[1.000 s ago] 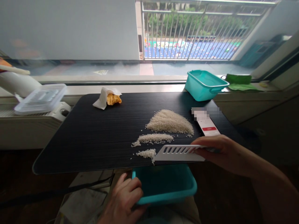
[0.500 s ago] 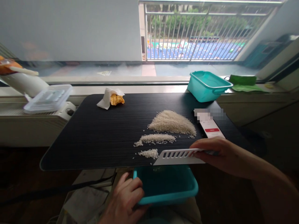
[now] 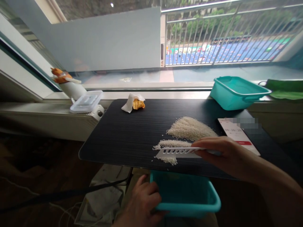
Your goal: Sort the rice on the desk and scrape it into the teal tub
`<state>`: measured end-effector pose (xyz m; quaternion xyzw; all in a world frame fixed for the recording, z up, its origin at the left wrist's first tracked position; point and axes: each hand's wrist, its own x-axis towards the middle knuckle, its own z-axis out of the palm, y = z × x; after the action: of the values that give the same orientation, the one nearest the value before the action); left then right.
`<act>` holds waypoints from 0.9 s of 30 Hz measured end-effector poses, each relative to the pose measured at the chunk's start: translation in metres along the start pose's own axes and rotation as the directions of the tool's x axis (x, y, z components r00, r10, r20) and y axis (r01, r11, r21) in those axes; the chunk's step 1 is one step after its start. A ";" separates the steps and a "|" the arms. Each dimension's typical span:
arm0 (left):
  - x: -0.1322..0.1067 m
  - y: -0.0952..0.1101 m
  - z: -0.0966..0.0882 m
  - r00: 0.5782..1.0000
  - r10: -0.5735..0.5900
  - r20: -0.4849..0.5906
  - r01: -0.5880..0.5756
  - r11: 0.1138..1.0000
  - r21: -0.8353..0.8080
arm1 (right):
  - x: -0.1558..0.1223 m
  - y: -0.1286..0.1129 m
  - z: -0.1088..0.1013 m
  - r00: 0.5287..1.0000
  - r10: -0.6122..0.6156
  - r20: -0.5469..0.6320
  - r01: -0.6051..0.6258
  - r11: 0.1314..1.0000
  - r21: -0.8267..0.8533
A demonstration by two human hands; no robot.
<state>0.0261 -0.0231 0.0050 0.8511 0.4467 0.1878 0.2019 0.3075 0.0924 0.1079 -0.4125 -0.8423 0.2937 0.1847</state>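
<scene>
My right hand point(image 3: 219, 151) grips a white slotted spatula point(image 3: 176, 154) on its long edge. The blade stands over the tabletop, between a thin strip of rice point(image 3: 174, 143) and a small patch of rice point(image 3: 169, 160) by the near edge. Farther back lies a larger heap of rice point(image 3: 189, 127). Below the table's near edge, my left hand point(image 3: 145, 198) holds the left side of a teal basin point(image 3: 189, 207); its thumb is partly hidden. The basin's interior is dark, so its contents are hard to make out.
The black tabletop point(image 3: 123, 138) carries a phone point(image 3: 239, 135) at right and a crumpled tissue point(image 3: 129, 102) with an orange-yellow piece at the back. A second teal basin point(image 3: 239, 97) stands at the back right corner. A clear plastic lid point(image 3: 87, 101) lies left, near the window.
My right hand has moved the spatula away from the near edge, to the far side of the small rice patch. My left hand stays on the basin. The view has turned left.
</scene>
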 end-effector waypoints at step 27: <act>0.010 -0.006 -0.007 0.996 0.074 0.043 -0.072 0.996 -0.055 | 0.003 0.001 0.006 0.997 0.070 -0.030 -0.069 0.997 0.034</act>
<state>0.0240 -0.0102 0.0097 0.8652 0.4055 0.1876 0.2277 0.3030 0.0930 0.1034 -0.4428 -0.8195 0.3075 0.1943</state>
